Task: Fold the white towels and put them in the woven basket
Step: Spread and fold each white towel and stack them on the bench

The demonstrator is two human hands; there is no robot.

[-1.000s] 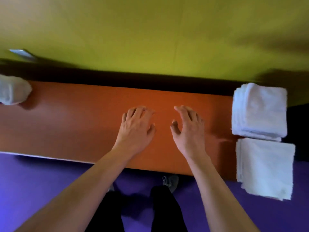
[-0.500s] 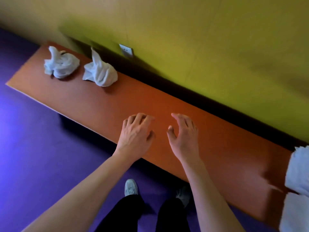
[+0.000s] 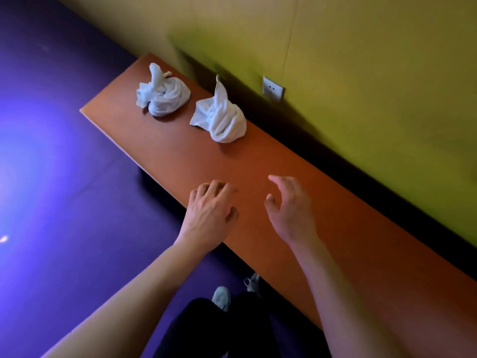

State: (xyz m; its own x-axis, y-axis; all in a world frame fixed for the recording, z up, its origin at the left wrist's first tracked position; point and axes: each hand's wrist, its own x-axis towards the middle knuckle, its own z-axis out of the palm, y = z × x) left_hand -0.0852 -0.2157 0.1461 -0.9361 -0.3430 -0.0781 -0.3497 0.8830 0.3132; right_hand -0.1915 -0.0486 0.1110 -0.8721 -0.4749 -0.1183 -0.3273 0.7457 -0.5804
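Two crumpled white cloth towels [image 3: 219,116] on orange wooden worktop [image 3: 335,228], ahead and leftward of both hands; left hand [image 3: 209,210] nearer, right hand [image 3: 290,209] likewise empty, fingers loosely spread.

"Any lettering from where you sit?"

"I can read none. The wall socket [image 3: 273,89], upper centre of the frame, shows only dark slots, and the two bunched white towels [image 3: 165,95] on the orange bench [image 3: 335,228] carry no tag I can make out."
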